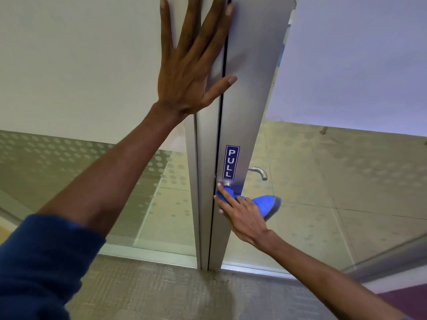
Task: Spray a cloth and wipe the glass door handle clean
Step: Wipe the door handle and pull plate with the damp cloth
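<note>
Blue cloth [261, 203] bunched over door handle [227, 184], right hand [242, 215] pressing it, left hand [189, 72] spread flat on frame [245, 88].

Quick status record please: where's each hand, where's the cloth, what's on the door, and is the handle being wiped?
left hand: flat, fingers spread, pressed on the door frame
right hand: pressing the cloth against the near handle
cloth: blue, wrapped over the near handle, which it hides
far handle: metal lever, seen through the glass, bare
sign: reads PULL, just above the cloth
spray bottle: not in view
stage: wiping under way
</note>
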Demonstrator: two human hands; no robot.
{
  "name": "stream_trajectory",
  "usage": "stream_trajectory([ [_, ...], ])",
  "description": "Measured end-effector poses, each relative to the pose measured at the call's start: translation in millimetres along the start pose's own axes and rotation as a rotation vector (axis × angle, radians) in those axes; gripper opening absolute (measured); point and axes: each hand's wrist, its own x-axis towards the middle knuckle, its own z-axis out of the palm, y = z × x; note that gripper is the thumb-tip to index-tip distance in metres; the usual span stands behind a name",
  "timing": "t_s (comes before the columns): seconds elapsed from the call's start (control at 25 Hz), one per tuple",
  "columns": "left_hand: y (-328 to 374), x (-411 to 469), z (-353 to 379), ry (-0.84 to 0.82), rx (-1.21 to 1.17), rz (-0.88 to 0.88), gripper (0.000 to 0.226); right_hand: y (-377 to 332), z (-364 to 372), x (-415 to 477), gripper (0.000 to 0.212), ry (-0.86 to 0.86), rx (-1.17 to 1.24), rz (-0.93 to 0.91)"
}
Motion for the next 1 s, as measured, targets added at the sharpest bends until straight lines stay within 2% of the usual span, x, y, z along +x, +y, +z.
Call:
stream_trajectory([
  [0.12, 1.8, 0.4, -1.5, -0.004, -0.005, 0.001, 0.081, -11.8, 3.7, 0.9, 0.037, 0.043, 0.02, 0.104],
  [0.2, 0.7, -0.1, -1.1, -0.009, -0.003, 0.001, 0.081, -9.1, 3.2, -0.2, 0.039, 0.037, 0.045, 0.096],
  [0.4, -0.5, -4.2, 3.5, 0.011, 0.012, -0.017, 0.076, 29.6, -7.4, -10.1, 0.044, -0.143, 0.018, -0.245],
  [0.52, 2.1, -4.3, 5.3, 0.019, 0.021, -0.007, 0.076, 62.9, -13.5, -16.7, 0.048, -0.232, -0.011, -0.382],
  [0.72, -0.8, -5.7, 5.8, 0.003, 0.046, -0.027, 0.079, 117.8, -33.3, -13.3, 0.05, -0.411, 0.11, -0.576],
  [0.88, 2.1, -4.6, 2.2, 0.006, 0.027, -0.006, 0.08, 136.0, -40.6, -7.6, 0.048, -0.417, 0.14, -0.66],
  [1.0, 1.5, -3.4, 1.5, 0.013, 0.03, -0.005, 0.082, 124.8, -24.7, -22.2, 0.049, -0.335, 0.135, -0.559],
])
